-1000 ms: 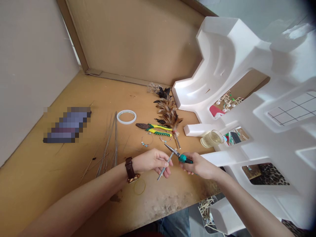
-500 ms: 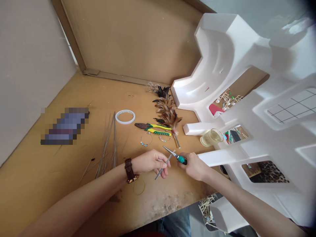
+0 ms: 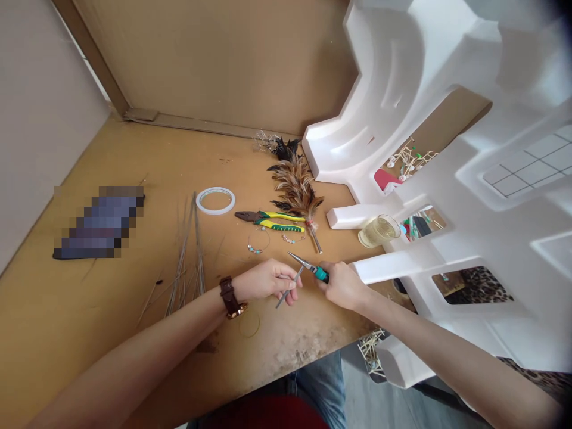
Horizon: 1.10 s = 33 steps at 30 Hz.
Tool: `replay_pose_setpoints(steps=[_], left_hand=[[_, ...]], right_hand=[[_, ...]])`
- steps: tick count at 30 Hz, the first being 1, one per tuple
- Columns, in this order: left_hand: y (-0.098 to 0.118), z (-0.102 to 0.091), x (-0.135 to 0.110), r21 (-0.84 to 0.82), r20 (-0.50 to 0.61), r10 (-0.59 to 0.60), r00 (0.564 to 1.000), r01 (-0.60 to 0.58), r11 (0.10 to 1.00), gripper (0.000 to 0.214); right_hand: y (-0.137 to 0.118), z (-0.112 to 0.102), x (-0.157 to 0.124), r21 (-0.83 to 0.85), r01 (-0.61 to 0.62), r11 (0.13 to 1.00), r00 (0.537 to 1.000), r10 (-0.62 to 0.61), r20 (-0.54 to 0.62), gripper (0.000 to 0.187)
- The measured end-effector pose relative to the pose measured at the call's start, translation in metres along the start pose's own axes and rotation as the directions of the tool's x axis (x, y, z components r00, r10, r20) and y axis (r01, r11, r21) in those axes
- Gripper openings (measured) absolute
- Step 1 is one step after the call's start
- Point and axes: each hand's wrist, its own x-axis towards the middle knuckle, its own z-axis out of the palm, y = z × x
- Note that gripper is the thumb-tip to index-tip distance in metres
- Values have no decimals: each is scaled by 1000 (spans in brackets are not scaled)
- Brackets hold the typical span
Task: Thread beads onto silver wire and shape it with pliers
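Note:
My left hand [image 3: 273, 281], with a brown watch on its wrist, pinches a thin grey rod [image 3: 284, 295] that slants up to the right. Close beside it, my right hand [image 3: 342, 285] grips needle-nose pliers [image 3: 320, 273] with teal and black handles. The pliers' tips point up and left, past the rod's upper end; whether they touch it I cannot tell. Just beyond the hands are two beaded wire loops, one of them this bracelet-like ring [image 3: 255, 249]. Larger yellow-green combination pliers [image 3: 272, 220] lie behind these, next to a brown feather duster [image 3: 292, 179].
Several thin metal wires [image 3: 196, 262] and a white tape roll [image 3: 215, 201] lie left of centre. A blurred-out dark device [image 3: 98, 226] is farther left. On the right stand a glass of yellowish liquid [image 3: 374, 232] and a large white moulded panel [image 3: 415, 250] with openings.
The view has tilted and shifted, so the table items sit higher and farther left. Both hands keep their holds on the rod and the needle-nose pliers, close together as before.

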Motion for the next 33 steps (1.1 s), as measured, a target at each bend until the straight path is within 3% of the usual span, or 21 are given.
replay_pose_setpoints(steps=[10,15,20,26,30,33], left_hand=[[5,-1,-1,1,-42,1,999,-1,1000,21],[4,2,-2,-28,-8,-17,1000,16,999,21],[5,5,-2,-27,4,-6,1000,6,1000,22],[14,-3,-7,-80,32,41,999,-38,996,25],[28,-19,-15,-136,-108,102,989,-116,984,22],[34,-29,-19,-171,-251,138,958,-184,968,22]], right_hand=[[3,-3,6,-78,31,996,996,-37,-78,11],[3,-11,7,-92,1,996,988,-16,-157,12],[16,-16,14,27,-61,998,996,63,-69,27],[13,-2,10,-50,-16,999,997,12,-71,20],[-4,17,-1,-171,105,980,979,-132,-154,22],[-18,30,-5,-209,198,958,954,-238,-184,21]])
